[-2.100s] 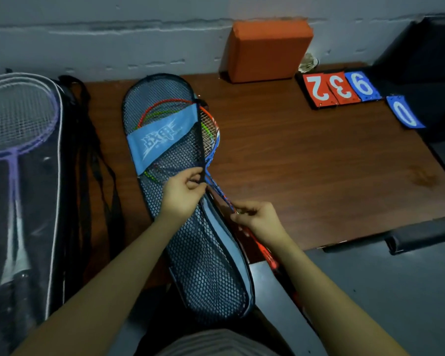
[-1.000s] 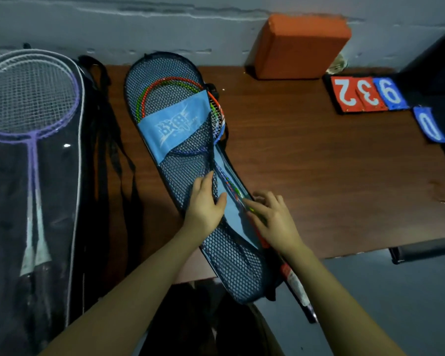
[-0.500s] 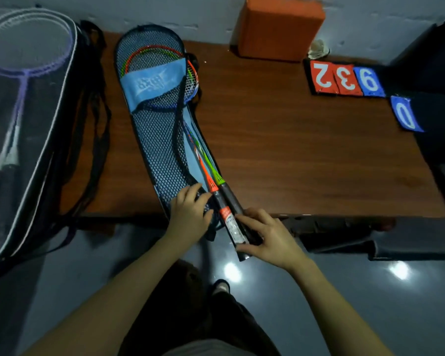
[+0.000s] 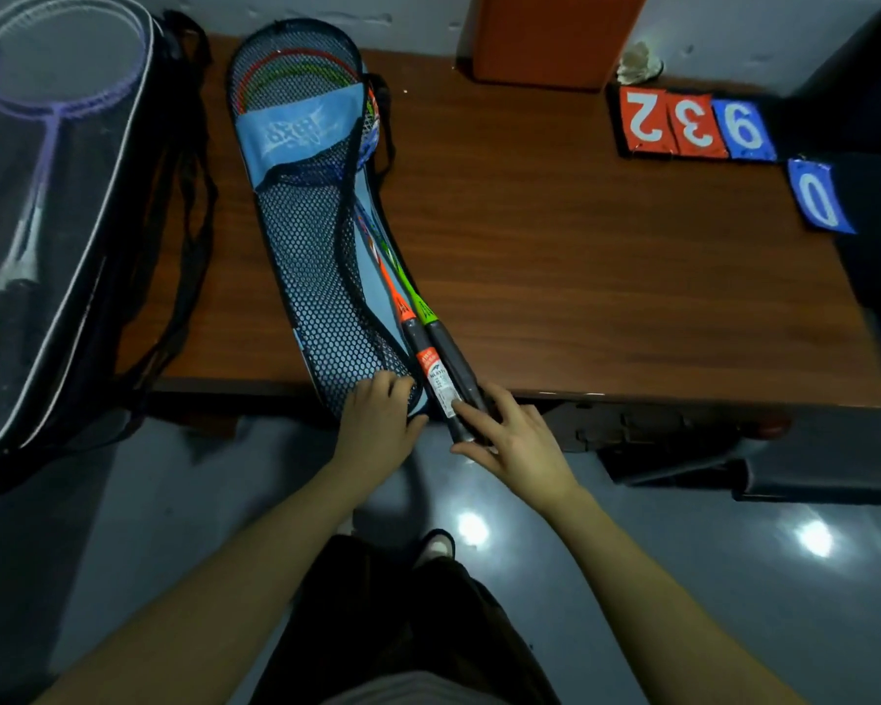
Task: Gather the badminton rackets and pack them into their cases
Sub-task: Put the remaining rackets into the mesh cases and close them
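Two rackets lie in the mesh case on the counter.
Our left grip curls round the case's lower end; our right grip, fingers straight, presses the handles jutting past the counter edge.

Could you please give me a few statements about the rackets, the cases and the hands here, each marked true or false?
1. The heads of the orange racket and the green racket lie inside the mesh case. True.
2. The mesh case is closed all round. False: its right side gapes open and the grips stick out at its lower end.
3. The right hand touches the grips. True.
4. The left hand holds the purple rackets. False: it grips the mesh case's lower end; the purple rackets lie in the clear-fronted case at the left.
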### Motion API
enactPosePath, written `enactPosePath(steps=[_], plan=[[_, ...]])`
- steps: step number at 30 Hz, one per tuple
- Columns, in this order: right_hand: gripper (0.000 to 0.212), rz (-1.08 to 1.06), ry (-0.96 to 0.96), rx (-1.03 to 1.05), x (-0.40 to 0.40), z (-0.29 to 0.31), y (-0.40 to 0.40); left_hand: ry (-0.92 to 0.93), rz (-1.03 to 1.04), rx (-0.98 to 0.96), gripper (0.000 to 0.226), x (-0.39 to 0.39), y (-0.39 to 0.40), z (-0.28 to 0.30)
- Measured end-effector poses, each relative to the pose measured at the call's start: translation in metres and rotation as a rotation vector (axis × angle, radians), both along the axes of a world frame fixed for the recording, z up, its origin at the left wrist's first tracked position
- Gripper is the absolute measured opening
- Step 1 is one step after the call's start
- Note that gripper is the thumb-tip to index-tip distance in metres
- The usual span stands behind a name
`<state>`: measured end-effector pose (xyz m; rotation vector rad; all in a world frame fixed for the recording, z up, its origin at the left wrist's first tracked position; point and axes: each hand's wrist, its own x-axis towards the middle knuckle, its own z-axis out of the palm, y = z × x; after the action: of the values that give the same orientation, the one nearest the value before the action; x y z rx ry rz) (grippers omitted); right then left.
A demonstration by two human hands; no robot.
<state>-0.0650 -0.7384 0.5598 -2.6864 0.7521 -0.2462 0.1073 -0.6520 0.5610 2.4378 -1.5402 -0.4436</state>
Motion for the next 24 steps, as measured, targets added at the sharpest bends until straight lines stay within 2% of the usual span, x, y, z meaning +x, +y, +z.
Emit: enactPosePath(steps=[8,12,17,21,24], plan=[[0.055,0.001,0.097,0.169,0.001,0.002,-0.007,0.156,0.098,-0.054,0.014,-0.004,-0.004,0.0],[0.051,-0.069,-0.016,0.26,0.004,0.009,-0.002,0.333,0.248,-0.219,0.009,-0.006,0.0,0.007],[0.045,-0.087,-0.195,0.403,0.016,0.029,0.001,0.581,0.445,-0.459,0.017,-0.008,0.014,0.023],[0.041,-0.187,-0.342,0.459,0.028,0.044,0.009,0.683,0.501,-0.501,0.019,-0.006,0.029,0.033],[0.041,-0.186,-0.32,0.402,0.046,0.05,0.012,0.76,0.524,-0.511,0.027,0.002,0.032,0.041]])
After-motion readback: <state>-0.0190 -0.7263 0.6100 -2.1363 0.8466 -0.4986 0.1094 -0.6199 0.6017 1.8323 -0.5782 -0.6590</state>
